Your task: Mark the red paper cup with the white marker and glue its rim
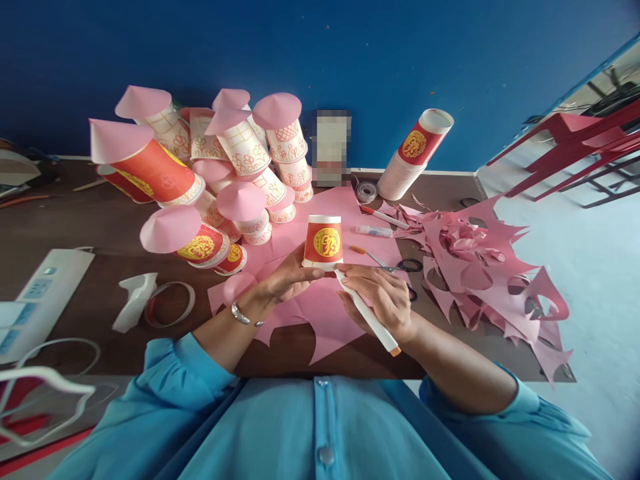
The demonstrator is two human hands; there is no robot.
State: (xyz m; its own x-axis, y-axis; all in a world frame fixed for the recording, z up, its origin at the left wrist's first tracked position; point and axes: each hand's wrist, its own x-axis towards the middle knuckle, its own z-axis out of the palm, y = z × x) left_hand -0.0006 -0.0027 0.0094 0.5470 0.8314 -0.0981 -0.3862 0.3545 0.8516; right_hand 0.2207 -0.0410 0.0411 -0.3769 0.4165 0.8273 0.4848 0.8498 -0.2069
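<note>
My left hand [290, 277] grips a red and white paper cup [324, 241] with a round yellow emblem, thumb along its lower edge. In my right hand [383, 297] is a white marker [367, 313] with an orange end; its tip meets the cup's lower rim. Pink paper [333, 300] lies beneath both hands. Scissors [410, 265] rest just beyond my right hand, beside a brown-tipped tool and a glue stick [373, 231]. Left of the cup stand several stacked cups with pink paper cones [241, 201], many drawn with flowers.
A tall stack of paper cups [403, 175] leans at the back right. Cut pink scraps [480, 260] heap on the right. A tape roll [367, 192] sits near the wall. On the left lie a power strip [55, 293], a white ring [170, 305] and crumpled white paper [134, 300].
</note>
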